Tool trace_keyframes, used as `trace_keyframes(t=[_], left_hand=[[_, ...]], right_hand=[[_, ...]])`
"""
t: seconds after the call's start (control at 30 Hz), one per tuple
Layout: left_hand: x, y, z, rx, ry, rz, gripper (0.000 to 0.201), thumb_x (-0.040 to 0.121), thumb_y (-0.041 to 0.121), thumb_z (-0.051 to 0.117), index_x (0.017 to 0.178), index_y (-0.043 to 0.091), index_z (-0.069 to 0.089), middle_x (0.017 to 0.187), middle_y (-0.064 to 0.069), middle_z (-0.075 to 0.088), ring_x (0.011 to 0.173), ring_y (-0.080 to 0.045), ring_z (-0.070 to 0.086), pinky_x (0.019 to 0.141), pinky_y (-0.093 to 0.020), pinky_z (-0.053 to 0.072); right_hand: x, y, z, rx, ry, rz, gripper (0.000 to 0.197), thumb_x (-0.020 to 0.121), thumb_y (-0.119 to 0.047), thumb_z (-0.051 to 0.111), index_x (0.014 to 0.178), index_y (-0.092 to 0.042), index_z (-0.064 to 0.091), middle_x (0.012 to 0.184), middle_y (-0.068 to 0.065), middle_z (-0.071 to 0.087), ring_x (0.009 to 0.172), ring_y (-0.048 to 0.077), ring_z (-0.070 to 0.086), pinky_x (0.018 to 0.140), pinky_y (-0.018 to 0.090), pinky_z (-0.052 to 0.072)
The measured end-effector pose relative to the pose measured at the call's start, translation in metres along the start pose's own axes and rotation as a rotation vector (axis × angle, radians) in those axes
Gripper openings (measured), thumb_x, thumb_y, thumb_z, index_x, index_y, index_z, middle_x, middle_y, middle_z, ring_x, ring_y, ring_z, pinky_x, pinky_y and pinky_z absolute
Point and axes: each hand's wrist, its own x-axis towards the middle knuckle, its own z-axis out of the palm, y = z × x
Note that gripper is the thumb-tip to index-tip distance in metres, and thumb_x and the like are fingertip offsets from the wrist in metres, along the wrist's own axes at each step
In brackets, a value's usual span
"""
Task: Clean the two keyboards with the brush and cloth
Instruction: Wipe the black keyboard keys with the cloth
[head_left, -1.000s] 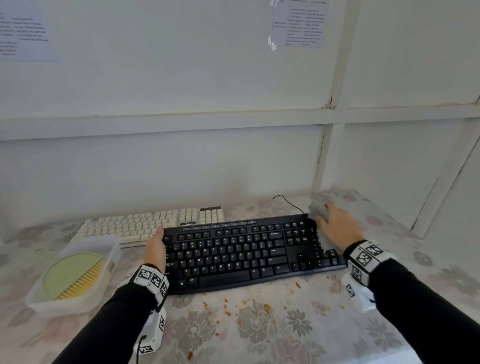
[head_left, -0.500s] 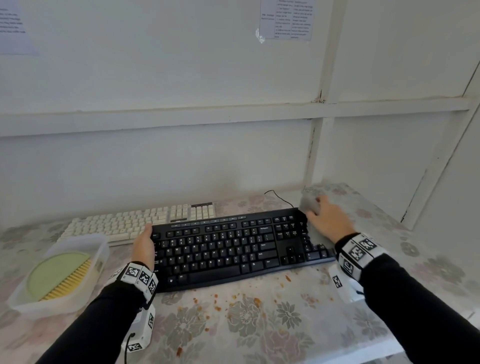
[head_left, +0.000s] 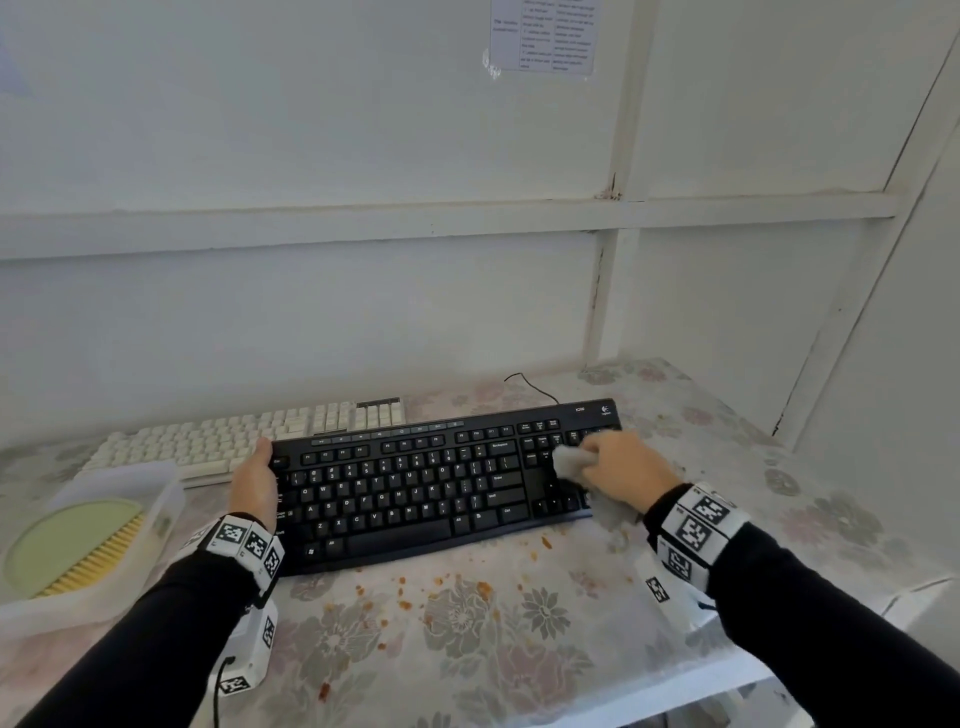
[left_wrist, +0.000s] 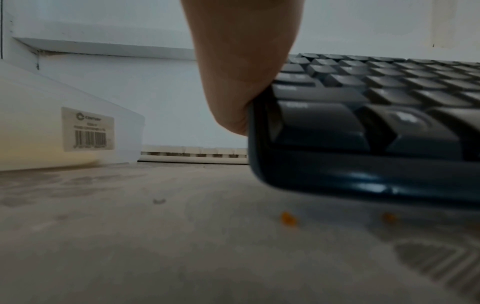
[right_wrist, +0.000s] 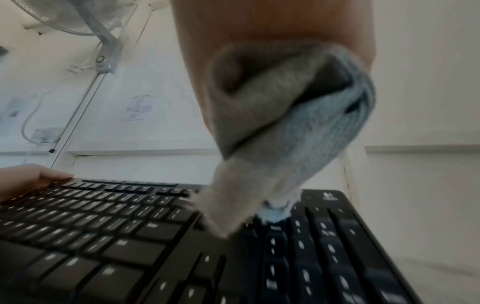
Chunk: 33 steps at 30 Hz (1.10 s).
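Note:
A black keyboard (head_left: 415, 483) lies on the flowered table, with a cream keyboard (head_left: 218, 441) behind it to the left. My left hand (head_left: 254, 478) grips the black keyboard's left end (left_wrist: 337, 127), thumb on the top corner. My right hand (head_left: 618, 462) clutches a bunched grey cloth (head_left: 569, 462) and holds it down on the number-pad end. In the right wrist view the cloth (right_wrist: 272, 133) hangs from my palm onto the keys (right_wrist: 182, 236). A green brush (head_left: 78, 540) with yellow bristles lies in a clear tub at the left.
The clear plastic tub (head_left: 166, 499) stands by the left table edge, close to my left wrist. Orange crumbs (head_left: 405, 597) are scattered on the tablecloth in front of the black keyboard. A white wall (head_left: 363, 312) backs the table; the black keyboard's cable (head_left: 530, 384) runs toward it.
My right hand has moved with the cloth from the keyboard's far right corner down and leftward onto the number-pad keys. The left hand keeps its hold on the left end.

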Motion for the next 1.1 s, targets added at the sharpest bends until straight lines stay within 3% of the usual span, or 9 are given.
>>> trace_keyframes(t=[0.1,0.27,0.5,0.63,0.7,0.8,0.9,1.0,1.1], left_hand=[[-0.005,0.002,0.003,0.008,-0.001,0.004,0.064,0.090,0.056,0.043,0.128,0.007,0.055,0.122,-0.011,0.061,0.113,-0.030,0.058,0.105,-0.050,0.040],[-0.004,0.002,0.002,-0.009,-0.013,0.023,0.069,0.086,0.061,0.044,0.128,0.008,0.056,0.123,-0.010,0.061,0.116,-0.030,0.056,0.105,-0.051,0.040],[0.003,-0.001,-0.004,0.018,-0.016,0.034,0.073,0.073,0.069,0.046,0.113,0.010,0.064,0.110,-0.009,0.065,0.111,-0.033,0.060,0.104,-0.052,0.041],[0.054,-0.024,-0.018,0.009,0.029,0.035,0.106,0.051,0.082,0.051,0.128,0.009,0.056,0.129,-0.009,0.059,0.124,-0.029,0.051,0.108,-0.051,0.036],[0.027,-0.011,-0.010,0.015,0.020,0.015,0.090,0.064,0.079,0.049,0.118,0.008,0.061,0.126,-0.008,0.060,0.122,-0.029,0.053,0.108,-0.050,0.035],[-0.005,0.003,0.000,0.083,-0.007,0.055,0.050,0.093,0.054,0.041,0.098,0.008,0.061,0.096,-0.009,0.059,0.100,-0.026,0.058,0.109,-0.048,0.036],[0.001,0.000,-0.001,0.047,-0.003,0.068,0.051,0.087,0.057,0.043,0.092,0.010,0.061,0.095,-0.008,0.058,0.098,-0.025,0.056,0.109,-0.049,0.036],[0.015,-0.006,-0.005,0.024,-0.002,0.056,0.059,0.074,0.066,0.046,0.090,0.011,0.062,0.098,-0.009,0.059,0.100,-0.026,0.058,0.106,-0.052,0.037],[0.017,-0.006,-0.004,0.031,-0.016,0.043,0.061,0.074,0.067,0.046,0.091,0.010,0.062,0.096,-0.006,0.060,0.098,-0.024,0.058,0.104,-0.051,0.040]], right_hand=[[0.014,-0.018,-0.008,0.014,0.174,-0.145,0.035,0.090,-0.015,0.048,0.119,-0.032,0.060,0.099,-0.002,0.065,0.084,0.015,0.061,0.073,0.030,0.054],[0.026,-0.036,-0.002,-0.055,0.107,-0.204,0.044,0.089,-0.005,0.045,0.113,-0.038,0.062,0.108,-0.002,0.062,0.096,0.019,0.062,0.070,0.030,0.050],[0.023,0.017,-0.009,-0.008,0.197,0.126,0.032,0.088,-0.003,0.043,0.118,-0.010,0.049,0.103,0.012,0.061,0.083,0.027,0.057,0.067,0.032,0.044],[0.017,0.016,0.007,0.058,0.102,0.065,0.034,0.090,-0.003,0.043,0.123,-0.010,0.043,0.101,0.012,0.060,0.079,0.021,0.053,0.068,0.030,0.044],[0.009,0.017,0.021,0.008,0.025,0.017,0.041,0.090,-0.003,0.044,0.129,-0.015,0.044,0.106,0.012,0.061,0.085,0.023,0.057,0.071,0.029,0.048],[-0.003,0.025,0.030,-0.064,-0.053,-0.012,0.039,0.086,-0.003,0.045,0.119,-0.021,0.055,0.109,0.008,0.062,0.096,0.023,0.060,0.077,0.031,0.051],[-0.013,0.026,0.028,-0.190,-0.150,0.021,0.028,0.083,-0.009,0.045,0.098,-0.027,0.060,0.100,0.004,0.060,0.093,0.023,0.061,0.075,0.032,0.052],[-0.007,0.025,0.014,-0.064,-0.039,0.083,0.023,0.085,-0.011,0.047,0.102,-0.019,0.060,0.094,0.002,0.062,0.084,0.019,0.061,0.075,0.030,0.053],[0.006,0.014,-0.003,0.074,0.171,0.018,0.017,0.091,-0.013,0.045,0.106,-0.007,0.050,0.089,0.007,0.058,0.072,0.019,0.054,0.056,0.021,0.041]])
